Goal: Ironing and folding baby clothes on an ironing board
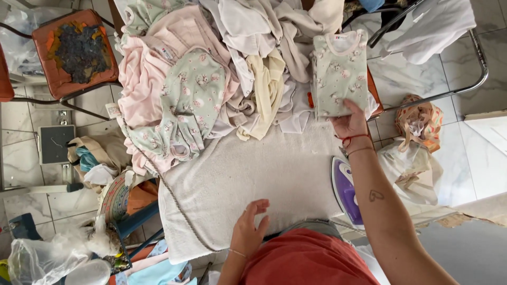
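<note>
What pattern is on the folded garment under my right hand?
Pale green folded garment with small white-and-pink animal prints, pink neckline; head view.

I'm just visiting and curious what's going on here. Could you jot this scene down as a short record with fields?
Setting: white padded ironing surface, seen from above
Right hand: holds the lower edge of a folded green patterned baby garment at the far right of the surface
Left hand: open, resting on the near edge of the surface, holding nothing
Clothes pile: unfolded pink, cream, white and green pieces heaped at the far side
Iron: purple and white, beside the right forearm
Cord: runs across the surface's left part
</note>
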